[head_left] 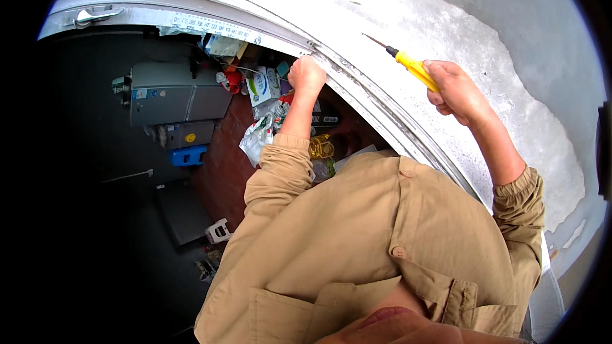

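My left hand (306, 76) is closed at the lower, inner edge of the white window frame (268, 25); what its fingers hold, if anything, is hidden. My right hand (456, 92) grips a yellow screwdriver (414, 68) with a dark collar, its thin metal shaft pointing up and to the left over the pale, uneven ledge (510, 121) beside the frame's tracks. A metal latch (89, 18) sits on the frame at upper left.
Below the frame is a room with a red floor (220, 165), a grey refrigerator (178, 92), a blue plastic case (188, 155), piled bags (258, 137), boxes (261, 83) and a yellow bottle (320, 148). A grey wet-looking surface (523, 0) lies beyond the ledge.
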`<state>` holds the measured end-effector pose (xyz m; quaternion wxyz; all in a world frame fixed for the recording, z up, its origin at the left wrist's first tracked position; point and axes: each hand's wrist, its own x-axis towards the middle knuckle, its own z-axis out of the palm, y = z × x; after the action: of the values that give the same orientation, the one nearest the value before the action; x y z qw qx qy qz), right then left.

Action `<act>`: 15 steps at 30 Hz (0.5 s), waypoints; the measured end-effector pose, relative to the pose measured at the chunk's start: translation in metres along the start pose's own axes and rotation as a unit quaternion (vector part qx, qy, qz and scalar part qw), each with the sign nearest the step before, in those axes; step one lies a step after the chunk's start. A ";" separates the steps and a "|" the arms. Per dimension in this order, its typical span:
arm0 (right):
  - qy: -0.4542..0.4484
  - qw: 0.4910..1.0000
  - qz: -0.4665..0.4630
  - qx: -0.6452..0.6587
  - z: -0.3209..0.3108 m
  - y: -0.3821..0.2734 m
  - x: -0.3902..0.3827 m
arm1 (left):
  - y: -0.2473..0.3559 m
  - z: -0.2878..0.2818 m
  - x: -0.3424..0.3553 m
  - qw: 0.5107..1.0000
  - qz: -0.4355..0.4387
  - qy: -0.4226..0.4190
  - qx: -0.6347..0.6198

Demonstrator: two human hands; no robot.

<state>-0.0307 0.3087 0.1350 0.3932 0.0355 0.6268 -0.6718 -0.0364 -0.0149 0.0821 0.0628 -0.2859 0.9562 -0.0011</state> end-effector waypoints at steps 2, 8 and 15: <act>0.023 1.000 -0.003 0.005 -0.013 0.006 -0.005 | 0.005 -0.010 -0.003 0.999 0.011 -0.005 0.029; 0.062 0.997 0.035 0.013 -0.037 0.035 -0.006 | 0.122 -0.078 0.015 0.859 0.395 -0.047 -0.324; 0.073 0.996 0.037 0.035 -0.052 0.053 -0.010 | 0.075 -0.036 0.054 0.885 0.349 0.087 -0.294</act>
<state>-0.0164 0.3641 0.0863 0.3701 0.1212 0.6282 -0.6736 -0.1263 0.0173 0.1082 -0.1114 0.0625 0.9522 0.2774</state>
